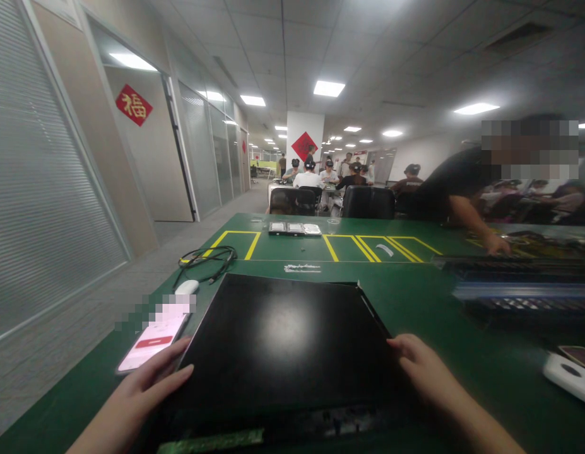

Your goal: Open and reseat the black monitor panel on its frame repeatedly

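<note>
A wide, flat black case, which looks like a desktop computer case, lies before me on the green table, with a patch of glare on its smooth top. Its near edge is dark, and a greenish strip shows there. My left hand grips the left edge, thumb on top and fingers along the side. On the opposite edge, my right hand is closed with thumb and fingers against the side. The undersides of both grips are hidden. Bare metal shows at the far right corner.
Left of the case are a lit phone, a white mouse and a coiled black cable. Hard drives sit at the back among yellow tape outlines. A co-worker's hand is by blurred dark equipment at right.
</note>
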Motion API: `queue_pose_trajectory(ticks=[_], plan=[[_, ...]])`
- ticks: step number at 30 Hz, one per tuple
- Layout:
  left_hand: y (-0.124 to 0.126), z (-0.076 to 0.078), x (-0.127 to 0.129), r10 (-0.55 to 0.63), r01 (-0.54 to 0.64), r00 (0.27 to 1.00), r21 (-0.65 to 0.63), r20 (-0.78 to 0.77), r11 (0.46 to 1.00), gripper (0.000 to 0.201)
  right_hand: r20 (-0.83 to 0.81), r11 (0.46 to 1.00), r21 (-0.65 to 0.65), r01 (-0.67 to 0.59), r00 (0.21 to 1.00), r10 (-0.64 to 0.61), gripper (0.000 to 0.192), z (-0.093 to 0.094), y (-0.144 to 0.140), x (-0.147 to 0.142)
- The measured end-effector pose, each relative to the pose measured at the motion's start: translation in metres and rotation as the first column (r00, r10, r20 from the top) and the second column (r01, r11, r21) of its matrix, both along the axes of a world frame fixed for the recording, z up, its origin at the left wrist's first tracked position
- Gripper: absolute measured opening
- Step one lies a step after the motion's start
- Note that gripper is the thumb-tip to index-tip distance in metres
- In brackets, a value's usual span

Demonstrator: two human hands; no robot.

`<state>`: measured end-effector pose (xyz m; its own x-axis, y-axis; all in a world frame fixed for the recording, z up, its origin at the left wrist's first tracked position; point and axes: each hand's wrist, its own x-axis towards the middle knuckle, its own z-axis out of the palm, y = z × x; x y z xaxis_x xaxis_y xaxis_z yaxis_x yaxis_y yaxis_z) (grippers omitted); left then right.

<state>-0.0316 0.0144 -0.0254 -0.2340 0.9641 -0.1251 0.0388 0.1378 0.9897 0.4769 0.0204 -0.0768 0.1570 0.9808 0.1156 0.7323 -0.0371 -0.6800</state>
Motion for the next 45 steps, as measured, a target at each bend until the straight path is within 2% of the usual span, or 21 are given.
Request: queue_pose_trajectory(ticks=[3,7,10,16,21,26,30,32,36,38,42,45], plan=[[-0.002,0.001,0.003,0.007,0.0,0.988,-0.042,0.152,0.999,0.053,-0.003,1.0,-0.018,0.007,1.0,-0.007,0.044,0.002,0.0,-0.001],[-0.004,0.002,0.008,-0.031,0.057,0.931,-0.06,0.363,0.997,0.069,-0.014,0.999,-0.041,0.018,1.0,-0.019,0.043,0.006,-0.001,-0.003],[-0.005,0.002,0.011,-0.036,0.074,0.897,-0.069,0.44,0.995,0.08,-0.003,0.998,-0.063,0.016,1.0,-0.017,0.044,0.008,-0.002,-0.004],[-0.01,0.01,0.019,-0.026,0.061,0.881,-0.059,0.472,0.996,0.092,-0.04,0.998,-0.052,0.031,0.999,-0.033,0.041,0.004,-0.001,0.0],[-0.013,0.013,0.023,-0.018,0.041,0.894,-0.041,0.448,0.998,0.095,-0.142,0.998,-0.007,0.067,0.988,-0.067,0.036,-0.001,0.0,0.002],[-0.011,0.008,0.02,-0.016,0.023,0.888,-0.011,0.46,1.0,0.11,-0.289,0.988,-0.072,0.137,0.945,-0.152,0.051,0.0,0.0,-0.002],[-0.014,0.011,0.024,-0.017,0.014,0.892,0.01,0.453,1.0,0.111,-0.365,0.987,-0.079,0.142,0.917,-0.162,0.051,0.005,0.0,-0.005],[-0.015,0.011,0.025,-0.025,0.012,0.895,0.033,0.445,0.999,0.111,-0.46,0.987,-0.111,0.114,0.875,-0.153,0.05,0.009,-0.001,-0.006],[-0.009,0.004,0.017,-0.027,0.007,0.894,0.045,0.447,0.999,0.112,-0.659,0.981,-0.194,0.023,0.737,-0.148,0.048,0.017,-0.003,-0.007],[-0.004,-0.001,0.01,-0.015,0.038,0.891,-0.04,0.455,0.998,0.119,-0.729,0.984,-0.18,0.015,0.669,-0.144,0.046,0.022,-0.003,-0.006],[0.001,-0.003,0.002,-0.014,-0.016,0.899,0.065,0.438,0.998,0.104,-0.872,0.996,-0.083,0.041,0.481,-0.092,0.044,0.033,-0.005,-0.008],[-0.002,0.001,0.006,-0.007,-0.021,0.898,0.059,0.44,0.998,0.104,-0.938,0.996,-0.044,0.083,0.338,-0.07,0.046,0.046,-0.013,-0.013]])
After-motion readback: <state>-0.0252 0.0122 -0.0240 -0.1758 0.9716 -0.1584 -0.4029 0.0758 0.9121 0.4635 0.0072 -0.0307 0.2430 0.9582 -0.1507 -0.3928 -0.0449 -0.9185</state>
